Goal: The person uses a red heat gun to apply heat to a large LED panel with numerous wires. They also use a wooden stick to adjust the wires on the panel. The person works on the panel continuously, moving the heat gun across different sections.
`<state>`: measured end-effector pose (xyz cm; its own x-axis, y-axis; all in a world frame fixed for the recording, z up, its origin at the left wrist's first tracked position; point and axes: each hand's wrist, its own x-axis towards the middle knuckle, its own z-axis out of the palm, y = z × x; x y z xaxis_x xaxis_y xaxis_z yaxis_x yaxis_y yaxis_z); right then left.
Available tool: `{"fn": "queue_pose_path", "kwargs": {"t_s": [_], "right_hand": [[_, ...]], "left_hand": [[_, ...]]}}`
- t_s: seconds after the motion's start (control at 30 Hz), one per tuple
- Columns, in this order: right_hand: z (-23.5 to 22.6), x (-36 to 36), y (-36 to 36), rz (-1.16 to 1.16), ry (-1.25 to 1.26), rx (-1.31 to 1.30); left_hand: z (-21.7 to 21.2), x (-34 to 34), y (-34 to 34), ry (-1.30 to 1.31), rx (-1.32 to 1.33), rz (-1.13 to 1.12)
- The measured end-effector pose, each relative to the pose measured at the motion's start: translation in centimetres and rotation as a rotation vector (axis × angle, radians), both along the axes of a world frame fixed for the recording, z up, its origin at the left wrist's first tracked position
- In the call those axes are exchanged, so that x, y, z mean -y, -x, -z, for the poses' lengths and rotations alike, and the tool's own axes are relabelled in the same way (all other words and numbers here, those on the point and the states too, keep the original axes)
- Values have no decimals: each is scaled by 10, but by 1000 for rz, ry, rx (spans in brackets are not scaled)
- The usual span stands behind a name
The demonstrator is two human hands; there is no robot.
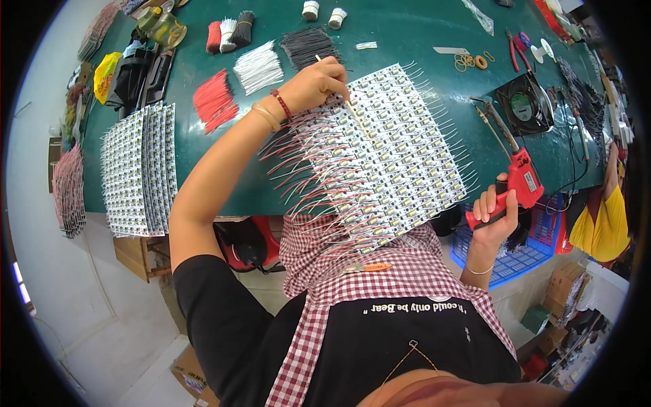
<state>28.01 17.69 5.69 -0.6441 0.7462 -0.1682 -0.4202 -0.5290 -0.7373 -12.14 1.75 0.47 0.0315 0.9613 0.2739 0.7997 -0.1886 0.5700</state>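
White circuit-board panel [407, 150], skewed across the near edge of the green desk [413, 30]. Dense rows of small components, wires [302, 163] fringing both sides, red and white on the left. Left hand [315, 85]: grip pinching a thin stick [356, 115] over the panel. Right hand [494, 211]: grip wrapped round a red soldering gun [524, 178].
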Motion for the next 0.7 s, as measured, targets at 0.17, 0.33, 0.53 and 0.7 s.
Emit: {"fn": "queue_pose_path", "kwargs": {"t_s": [0.17, 0.33, 0.53, 0.7], "right_hand": [[-1, -1, 0, -9, -21, 0], [1, 0, -3, 6, -22, -12], [6, -4, -3, -58, 16, -43], [12, 4, 6, -142, 125, -26]], "left_hand": [[-1, 2, 1, -18, -12, 13], [-1, 9, -1, -28, -38, -14], [1, 15, -4, -9, 17, -56], [2, 18, -5, -2, -18, -52]]}}
